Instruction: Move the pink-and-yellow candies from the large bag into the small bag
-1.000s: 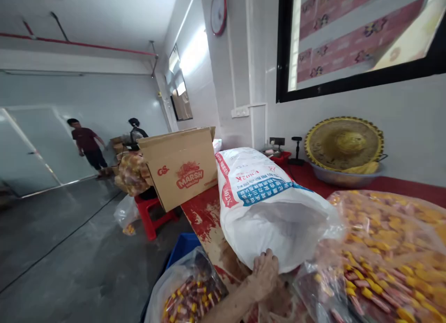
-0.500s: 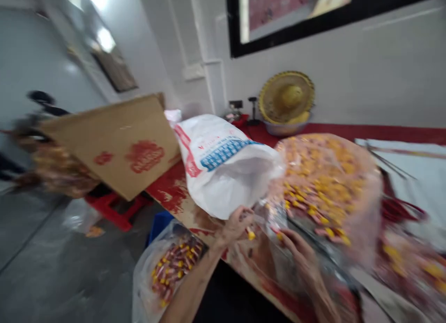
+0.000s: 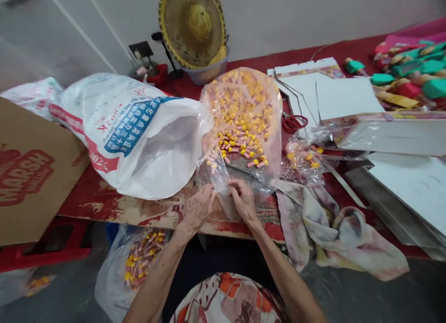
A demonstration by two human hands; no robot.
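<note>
Both hands are at the near edge of the table, side by side. My left hand (image 3: 199, 206) has its fingers pinched on the edge of a small clear plastic bag (image 3: 220, 175). On the same bag's other side, my right hand (image 3: 243, 200) closes thumb and fingers. A few small pink pieces with yellow caps show inside this bag. Just behind lies a large clear bag (image 3: 276, 114) filled with many such capped pieces (image 3: 240, 139), some spilling at its mouth. To the left, a white woven sack (image 3: 146, 174) with blue and red print gapes open.
A cardboard box (image 3: 31, 174) stands at left. Below the table edge hangs another bag of capped pieces (image 3: 144, 260). Red-handled scissors (image 3: 294, 123), a stained cloth (image 3: 334, 234), white card sheets (image 3: 348, 100) and teal-topped items (image 3: 418, 65) lie to the right. A straw hat (image 3: 195, 25) leans behind.
The view has swung right and down. Earlier, a yellow-capped piece showed at each hand; now none does. Both hands have come closer together at the small clear bag.
</note>
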